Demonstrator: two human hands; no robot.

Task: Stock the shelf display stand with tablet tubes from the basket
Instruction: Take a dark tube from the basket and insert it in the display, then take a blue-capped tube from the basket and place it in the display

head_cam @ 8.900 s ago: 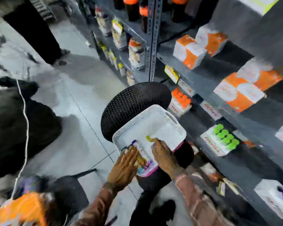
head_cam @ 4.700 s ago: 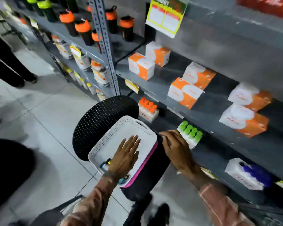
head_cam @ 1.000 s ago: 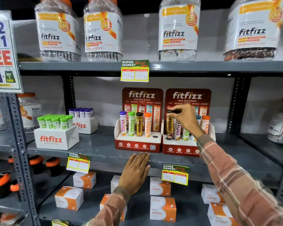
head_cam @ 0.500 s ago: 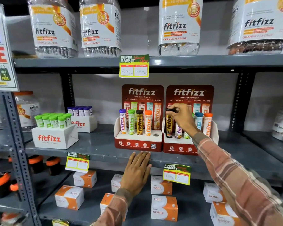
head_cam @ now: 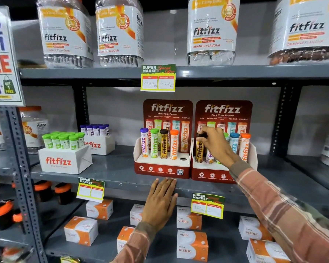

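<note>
Two red fitfizz display stands sit side by side on the middle shelf. The left stand [head_cam: 162,168] holds several upright tubes and shows one bare hole at its right end. My right hand [head_cam: 216,144] pinches the black cap of a gold tablet tube [head_cam: 199,151] standing in the leftmost slot of the right stand [head_cam: 211,172]. Beside it, partly behind my hand, stand purple, green, blue [head_cam: 234,143] and orange [head_cam: 245,147] tubes. My left hand [head_cam: 160,203] lies flat, fingers together, against the shelf's front edge below the left stand. The basket is out of view.
Big fitfizz jars [head_cam: 211,31] line the top shelf. White fitfizz boxes of green-capped tubes [head_cam: 65,154] and purple-capped tubes [head_cam: 98,138] stand left of the stands. Orange-and-white Vizinc cartons [head_cam: 192,245] fill the shelf below. Price tags [head_cam: 207,205] hang off the shelf edges.
My right hand has lowered the gold tube into the right stand's leftmost slot and still grips its cap. My left hand has stayed on the shelf edge.
</note>
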